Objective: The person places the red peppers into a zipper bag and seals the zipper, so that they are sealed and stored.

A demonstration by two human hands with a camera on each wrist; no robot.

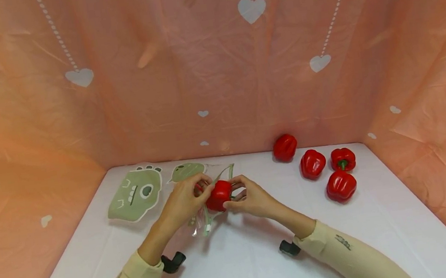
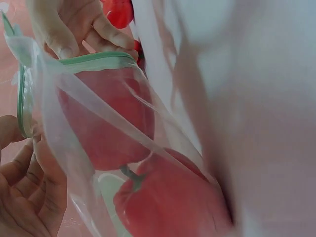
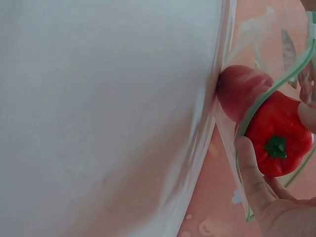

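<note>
A clear zip bag [image 2: 74, 192] with a green seal strip stands tilted in front of me. My left hand [image 1: 184, 199] pinches its rim, and the left wrist view shows the fingers [image 2: 49, 168] at that edge. My right hand [image 1: 253, 198] grips a red bell pepper [image 1: 219, 196] at the bag's mouth; its green stem [image 3: 275, 147] faces out in the right wrist view. Through the film, a second red bell pepper [image 2: 168, 197] shows deeper in the bag. The left fingers are partly hidden behind the bag in the head view.
Several red bell peppers [image 1: 313, 164] lie at the back right of the white table [image 1: 247, 266]. A green monster-print bag [image 1: 135, 193] lies at the left, beside another green print [image 1: 187, 171]. Orange cloth with white hearts hangs along the back and sides.
</note>
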